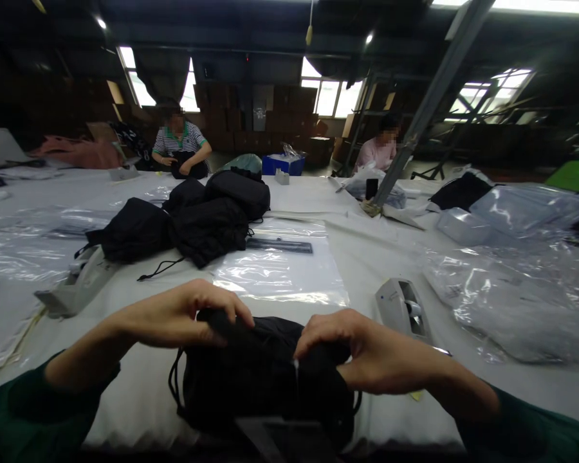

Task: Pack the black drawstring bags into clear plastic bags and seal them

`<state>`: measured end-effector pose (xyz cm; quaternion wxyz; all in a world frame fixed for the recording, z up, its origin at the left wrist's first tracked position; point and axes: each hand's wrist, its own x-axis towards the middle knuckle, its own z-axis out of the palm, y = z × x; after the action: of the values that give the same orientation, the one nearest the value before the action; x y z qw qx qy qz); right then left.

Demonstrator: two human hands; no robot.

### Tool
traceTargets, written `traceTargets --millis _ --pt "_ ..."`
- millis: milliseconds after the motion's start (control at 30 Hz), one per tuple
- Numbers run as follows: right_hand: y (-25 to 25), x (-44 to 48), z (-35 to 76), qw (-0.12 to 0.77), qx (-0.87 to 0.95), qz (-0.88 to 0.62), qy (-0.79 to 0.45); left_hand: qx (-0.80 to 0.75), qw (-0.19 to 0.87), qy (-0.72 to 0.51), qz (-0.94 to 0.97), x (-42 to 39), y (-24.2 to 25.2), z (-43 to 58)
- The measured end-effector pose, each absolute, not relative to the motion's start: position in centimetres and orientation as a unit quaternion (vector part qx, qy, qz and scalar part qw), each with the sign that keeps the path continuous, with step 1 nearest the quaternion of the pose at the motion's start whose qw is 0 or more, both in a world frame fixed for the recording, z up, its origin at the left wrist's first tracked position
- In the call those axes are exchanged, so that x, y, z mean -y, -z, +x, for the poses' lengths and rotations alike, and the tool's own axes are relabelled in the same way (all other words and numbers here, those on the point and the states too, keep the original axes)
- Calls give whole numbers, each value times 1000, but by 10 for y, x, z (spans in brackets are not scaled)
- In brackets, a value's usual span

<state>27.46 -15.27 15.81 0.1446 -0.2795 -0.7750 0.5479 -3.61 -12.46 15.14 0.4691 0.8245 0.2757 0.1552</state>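
Note:
A black drawstring bag (260, 386) lies on the white table (357, 257) right in front of me. My left hand (183, 315) curls over its top left edge, fingers pinched on the black fabric. My right hand (361, 354) grips the bag's top right side, fingers folded down into the cloth. A black cord loops out at the bag's left side. Both my sleeves are dark green.
A pile of black bags (188, 218) sits mid-table, with clear plastic bags (280, 270) behind my hands and more plastic (516, 296) on the right. A grey tool (405, 308) lies right, another (77, 286) left. Two people sit at the far side; a slanted steel post (429, 96) rises right.

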Motion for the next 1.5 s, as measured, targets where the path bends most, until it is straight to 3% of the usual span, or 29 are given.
traceTargets --millis 100,167,267,400,533,633,933,1100,1167,1267,1400,1500 --pt "-157 136 281 152 626 -278 -713 -330 631 -265 650 105 -141 -18" --pt "-144 123 285 205 539 -314 -754 -358 710 -313 519 92 -126 -5" --pt "-116 110 288 248 428 -419 -761 -417 782 -290 362 78 -104 10" --pt "-94 104 288 186 447 -449 -751 -422 824 -233 297 69 -90 13" --pt "-90 99 287 151 597 -445 -650 -457 779 -219 368 59 -83 10" --pt "-84 93 283 150 611 -429 -648 -475 719 -205 465 47 -76 12" --pt "-80 83 259 255 537 -391 -703 -350 661 -267 608 43 -111 22" --pt "-96 80 246 342 513 -487 -618 -339 667 -252 614 46 -124 22" --pt "-98 79 247 356 515 -498 -600 -361 624 -245 648 47 -127 20" --pt "-94 78 252 318 524 -470 -635 -351 444 -245 787 52 -139 21" --pt "-86 82 250 334 516 -435 -659 -203 177 -147 952 59 -154 39" --pt "-84 86 245 372 516 -388 -667 -90 61 -56 993 58 -153 57"
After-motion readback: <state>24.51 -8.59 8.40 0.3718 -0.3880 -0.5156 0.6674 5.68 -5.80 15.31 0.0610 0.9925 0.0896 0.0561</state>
